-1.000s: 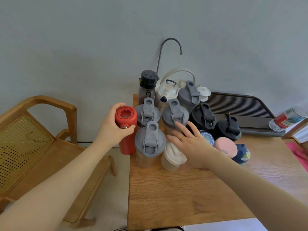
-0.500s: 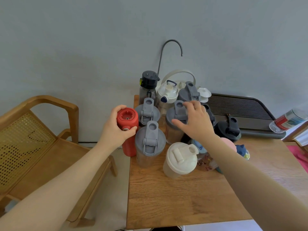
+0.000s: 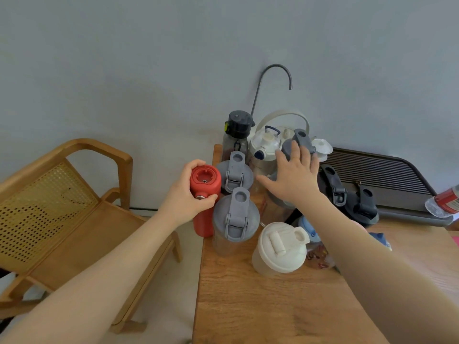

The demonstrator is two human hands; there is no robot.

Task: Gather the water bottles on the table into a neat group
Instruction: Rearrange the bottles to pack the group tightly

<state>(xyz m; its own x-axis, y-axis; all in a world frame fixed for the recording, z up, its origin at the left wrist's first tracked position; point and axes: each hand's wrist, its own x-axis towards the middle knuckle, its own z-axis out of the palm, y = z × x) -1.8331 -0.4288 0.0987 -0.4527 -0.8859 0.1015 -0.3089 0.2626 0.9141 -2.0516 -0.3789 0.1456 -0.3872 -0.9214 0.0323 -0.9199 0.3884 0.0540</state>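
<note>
Several bottles stand bunched at the back left of the wooden table (image 3: 260, 306). My left hand (image 3: 185, 194) grips the red bottle (image 3: 205, 209) at the table's left edge, beside two grey-lidded shakers (image 3: 236, 214) (image 3: 234, 173). My right hand (image 3: 294, 178) reaches over the group with fingers spread, its fingertips on a grey-lidded bottle (image 3: 296, 145) in the back row next to a white jug (image 3: 264, 146); I cannot tell whether it grips it. A cream-lidded shaker (image 3: 279, 248) stands alone at the front. Black-lidded bottles (image 3: 335, 187) sit to the right, and my right forearm hides smaller ones.
A wooden chair (image 3: 64, 214) with a cane back stands left of the table. A dark ribbed tray (image 3: 387, 180) lies at the back right, with a plastic bottle (image 3: 444, 202) lying on its side at the right edge. A curved metal spout (image 3: 273, 80) rises behind the bottles by the wall.
My right hand left the cream-lidded shaker and moved back over the group to the grey-lidded bottle in the rear row. My left hand stayed on the red bottle.
</note>
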